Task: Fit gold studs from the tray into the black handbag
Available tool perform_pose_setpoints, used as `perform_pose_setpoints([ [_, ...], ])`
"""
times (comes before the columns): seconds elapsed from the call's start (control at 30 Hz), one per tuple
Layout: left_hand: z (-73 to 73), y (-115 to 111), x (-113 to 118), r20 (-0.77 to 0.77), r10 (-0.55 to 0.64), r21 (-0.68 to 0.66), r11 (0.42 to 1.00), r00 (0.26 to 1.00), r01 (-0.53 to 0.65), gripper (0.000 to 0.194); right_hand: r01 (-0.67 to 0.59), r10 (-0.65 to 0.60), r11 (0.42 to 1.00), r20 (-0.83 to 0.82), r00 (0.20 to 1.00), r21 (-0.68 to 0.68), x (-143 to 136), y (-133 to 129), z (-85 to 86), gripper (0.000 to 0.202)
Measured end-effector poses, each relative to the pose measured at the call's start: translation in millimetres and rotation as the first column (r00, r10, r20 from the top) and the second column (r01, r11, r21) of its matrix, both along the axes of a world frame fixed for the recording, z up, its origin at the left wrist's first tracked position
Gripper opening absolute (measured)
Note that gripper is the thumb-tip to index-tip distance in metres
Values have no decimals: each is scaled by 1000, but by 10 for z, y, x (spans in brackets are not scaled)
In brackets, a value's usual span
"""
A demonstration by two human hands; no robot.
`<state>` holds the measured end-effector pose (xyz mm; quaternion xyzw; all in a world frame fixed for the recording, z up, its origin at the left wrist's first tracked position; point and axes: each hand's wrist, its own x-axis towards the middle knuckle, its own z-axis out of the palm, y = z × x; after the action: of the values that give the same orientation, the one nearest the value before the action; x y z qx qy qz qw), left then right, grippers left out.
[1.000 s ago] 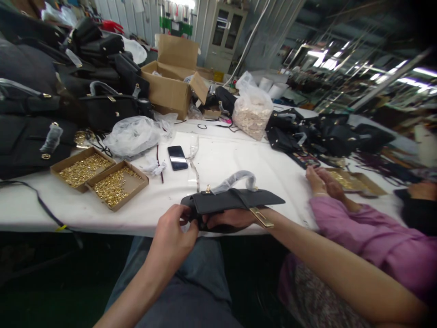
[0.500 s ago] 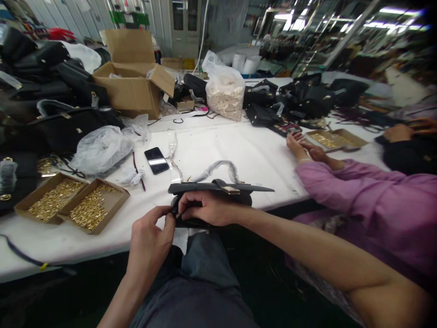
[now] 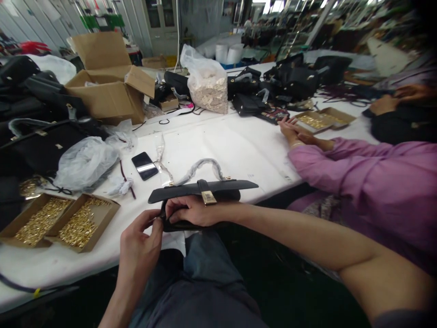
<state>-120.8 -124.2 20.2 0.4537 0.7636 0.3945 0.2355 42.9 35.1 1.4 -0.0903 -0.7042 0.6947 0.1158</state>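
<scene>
A black handbag with a raised flap, a gold clasp and a plastic-wrapped handle rests at the table's front edge, above the lap. My left hand pinches the bag's left end between thumb and fingers. Inside the opening under the flap, my right hand is closed, its fingertips at the same left end, close to my left fingertips. Any small part between the fingers is too small to make out.
Boxes of gold pieces stand at left, near a phone and plastic bags. Behind are a cardboard box, a filled clear bag and black handbags. At right, a person in pink sleeves has both hands over the table.
The view has shifted, moving the table items left and down. The bag's flap has tilted and its gold clasp now faces the camera more. Both hands keep their hold at the bag's left end.
</scene>
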Motion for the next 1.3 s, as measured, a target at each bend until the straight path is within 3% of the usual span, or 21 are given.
perform_pose_setpoints([
  [0.17,-97,-2,-123,84,-92,-15,995,992,94,39,45,-46,999,-64,997,-13,7,-9,-47,6],
  [0.4,-112,51,-108,108,-53,-20,998,993,56,39,161,-158,984,47,986,-77,28,-5,-26,21],
  [0.53,-112,71,-109,157,-62,-9,998,986,64,37,197,-194,980,102,976,-25,69,-26,-85,18],
  [0.73,-95,94,-95,263,-71,-3,997,962,75,38,136,-136,991,46,990,14,93,-67,-148,7],
  [0.83,-80,117,-90,299,-92,24,996,950,88,38,162,-163,983,0,987,80,73,-79,-142,8],
  [1.0,-116,123,-119,328,-91,45,996,940,81,37,254,-264,937,12,964,239,94,-95,-179,15],
  [1.13,-184,98,-141,367,-109,68,994,924,90,36,333,-379,843,28,925,423,137,-130,-176,18],
  [1.3,-195,83,-139,374,-168,162,980,912,114,26,423,-461,784,-31,887,455,93,-194,-14,15],
])
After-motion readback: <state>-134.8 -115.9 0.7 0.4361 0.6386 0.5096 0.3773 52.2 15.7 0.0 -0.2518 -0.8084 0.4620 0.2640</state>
